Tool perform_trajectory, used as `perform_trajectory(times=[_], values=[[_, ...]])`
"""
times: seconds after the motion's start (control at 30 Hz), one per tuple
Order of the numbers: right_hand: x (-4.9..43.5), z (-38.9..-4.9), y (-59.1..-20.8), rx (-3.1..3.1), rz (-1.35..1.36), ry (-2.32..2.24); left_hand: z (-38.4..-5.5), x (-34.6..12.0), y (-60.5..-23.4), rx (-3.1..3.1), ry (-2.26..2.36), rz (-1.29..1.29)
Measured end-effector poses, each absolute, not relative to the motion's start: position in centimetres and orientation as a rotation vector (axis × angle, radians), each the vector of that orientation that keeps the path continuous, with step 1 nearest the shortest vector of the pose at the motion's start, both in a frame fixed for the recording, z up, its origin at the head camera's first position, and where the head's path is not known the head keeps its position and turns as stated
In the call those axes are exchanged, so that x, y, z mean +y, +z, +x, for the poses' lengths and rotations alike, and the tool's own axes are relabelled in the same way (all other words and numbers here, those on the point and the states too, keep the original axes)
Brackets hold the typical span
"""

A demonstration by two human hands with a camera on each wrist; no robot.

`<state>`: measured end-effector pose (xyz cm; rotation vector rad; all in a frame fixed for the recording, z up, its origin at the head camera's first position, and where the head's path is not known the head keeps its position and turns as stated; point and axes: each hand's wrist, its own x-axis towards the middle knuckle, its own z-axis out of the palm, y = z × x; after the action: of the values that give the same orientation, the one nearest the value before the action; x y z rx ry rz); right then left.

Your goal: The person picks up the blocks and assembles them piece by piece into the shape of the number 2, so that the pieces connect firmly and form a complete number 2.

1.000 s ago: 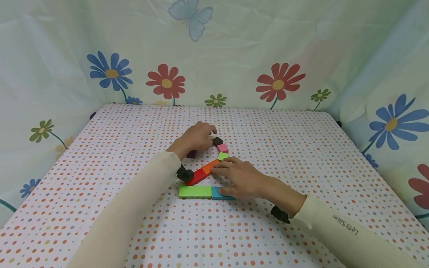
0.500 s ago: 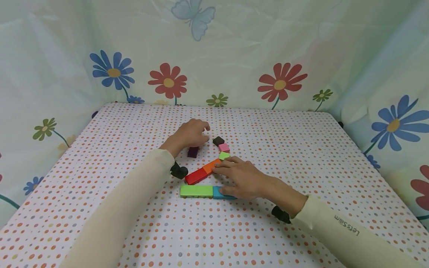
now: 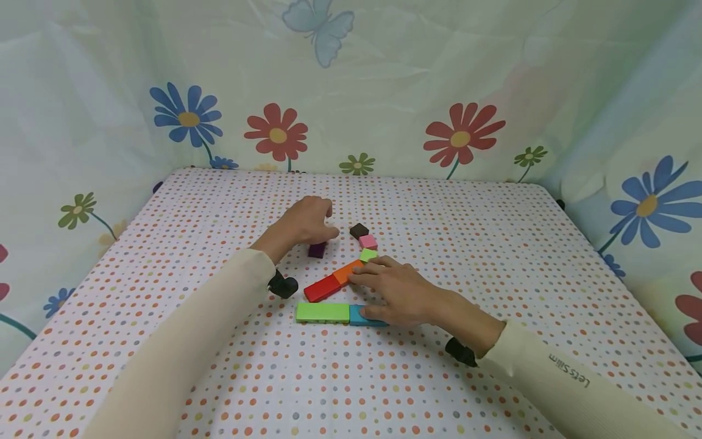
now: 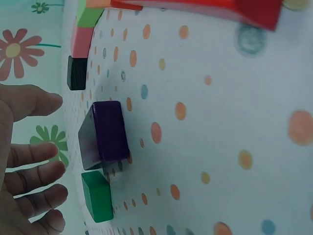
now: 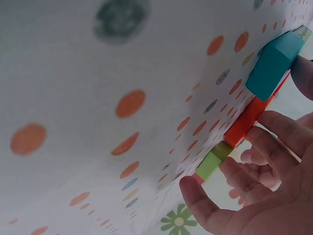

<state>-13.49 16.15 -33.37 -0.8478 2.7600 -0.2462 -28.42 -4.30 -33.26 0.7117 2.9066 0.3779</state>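
Note:
My left hand (image 3: 307,222) hovers with fingers apart above a dark purple block (image 3: 316,250), holding nothing. The left wrist view shows a green block (image 4: 98,197) beside the purple one; in the head view the hand hides it. My right hand (image 3: 397,296) lies over other blocks, its thumb on a blue block (image 3: 364,316) and its fingertips along an orange block (image 3: 348,272) and a small light green block (image 3: 368,254). From the orange block, a red block (image 3: 322,288) runs down left. A pink block (image 3: 368,241) and a black block (image 3: 359,230) continue the curve upward.
A long light green block (image 3: 322,313) lies end to end with the blue one, nearest the person. Dotted cloth (image 3: 263,372) covers the table. A flowered curtain (image 3: 384,73) stands behind and at both sides.
My left hand has drawn away to the left from the black block, uncovering more of the purple block. My right hand has stayed in place on the blocks.

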Motion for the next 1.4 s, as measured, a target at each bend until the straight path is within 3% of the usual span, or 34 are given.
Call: perform_trajectory(times=[0.53, 1.4], values=[[16.8, -13.3, -33.5, 2.779, -0.857, -0.231, -26.6, -4.2, -33.6, 2.925, 0.397, 0.733], [16.3, -13.5, -33.5, 2.774, -0.868, -0.259, -25.4, -5.8, -34.9, 3.016, 0.479, 0.496]])
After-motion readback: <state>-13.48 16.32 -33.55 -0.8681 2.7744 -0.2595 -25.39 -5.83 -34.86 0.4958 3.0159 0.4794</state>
